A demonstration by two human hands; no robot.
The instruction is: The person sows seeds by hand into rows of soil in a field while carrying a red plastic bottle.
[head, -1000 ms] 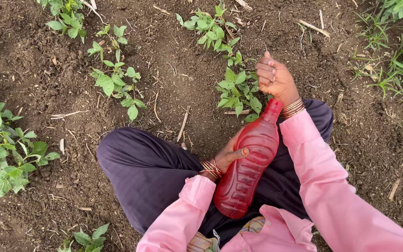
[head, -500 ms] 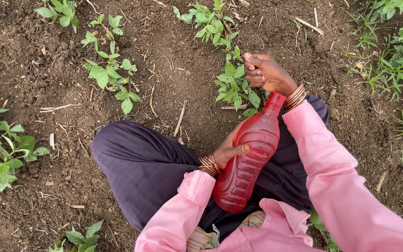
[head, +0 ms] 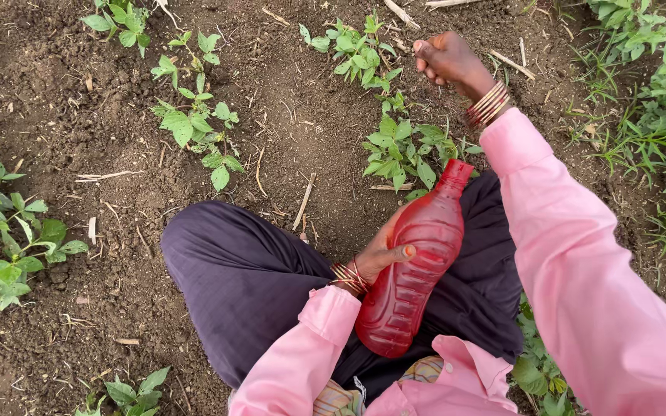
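Head view: your left hand point(head: 379, 254) grips the red bottle point(head: 410, 270) mid-body, steadying it tilted on your lap, mouth up. Beyond the bottle's mouth, your right hand point(head: 445, 58) is fisted over the seedlings point(head: 402, 150); contents not visible.

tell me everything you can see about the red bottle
The translucent red ribbed plastic bottle looks filled with red liquid. It lies tilted across the person's dark-trousered lap, base near the pink shirt, narrow neck pointing up toward the soil. The left hand grips its middle, thumb over the front. Whether its top is capped can't be told.
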